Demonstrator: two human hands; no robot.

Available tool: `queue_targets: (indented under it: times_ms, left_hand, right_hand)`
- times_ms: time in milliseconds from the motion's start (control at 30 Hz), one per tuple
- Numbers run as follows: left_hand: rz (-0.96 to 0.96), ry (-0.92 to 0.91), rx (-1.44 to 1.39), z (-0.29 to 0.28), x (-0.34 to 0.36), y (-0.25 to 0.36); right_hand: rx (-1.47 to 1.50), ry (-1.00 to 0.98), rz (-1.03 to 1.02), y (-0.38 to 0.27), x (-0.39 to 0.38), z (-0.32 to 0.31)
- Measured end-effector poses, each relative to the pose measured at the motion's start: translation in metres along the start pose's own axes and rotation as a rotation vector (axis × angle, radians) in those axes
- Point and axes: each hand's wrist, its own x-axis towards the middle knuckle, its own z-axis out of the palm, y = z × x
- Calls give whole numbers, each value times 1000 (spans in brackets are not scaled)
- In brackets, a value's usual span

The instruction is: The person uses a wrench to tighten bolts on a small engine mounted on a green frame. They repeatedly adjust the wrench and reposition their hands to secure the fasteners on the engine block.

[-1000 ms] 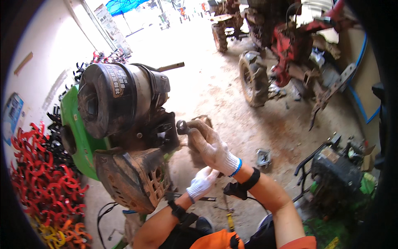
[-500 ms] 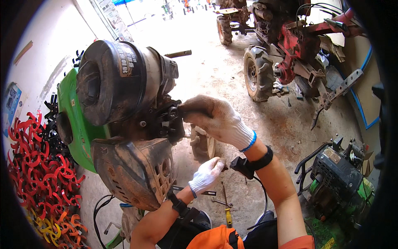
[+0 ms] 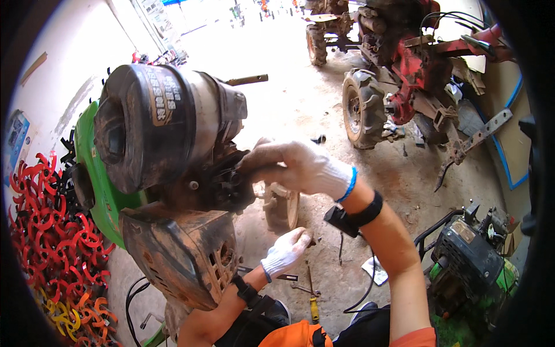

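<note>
A dirty engine stands at the left, with a black round air cleaner [image 3: 147, 124], a green tank [image 3: 92, 173] and a rusty slotted guard [image 3: 179, 248]. My right hand [image 3: 306, 168], in a white knitted glove with blackened fingers, reaches against the dark parts [image 3: 228, 182] under the air cleaner. Its fingers are bent together; whatever lies between them is hidden. Lower down, my left hand [image 3: 286, 251], gloved too, is closed in a pinch. Something small and dark shows at its fingertips, too small to name. Dark straps cross both wrists.
On the floor lie a yellow-handled screwdriver [image 3: 314, 306], a wrench [image 3: 303, 288] and a white scrap [image 3: 376, 270]. Red curved blades [image 3: 58, 231] are heaped at the left. A red tiller [image 3: 413, 75] stands far right, a green-and-black machine [image 3: 465, 248] near right.
The view has shifted slightly. My right hand has moved a little toward the engine, its fingers at the dark parts. The left hand keeps its pinch. The white scrap has come into sight.
</note>
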Motion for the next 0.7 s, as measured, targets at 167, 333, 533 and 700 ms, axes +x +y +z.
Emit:
queue_targets:
  times_ms: [167,333,533,700]
  left_hand:
    - [-21,-59,-114,0,6,-9]
    - [19,-36,-68,-2,8,-6]
    - [-7,-59,-48,-1,10,5]
    - [-27,-71,-25,0,15,1]
  right_hand:
    - [-124,-134,-18,-7,24,-18]
    - [-332,-175,-73,-18,30,-24]
    - [-314,-109,-117,-16,18,-13]
    - [-22,-117,-36,8,15,-4]
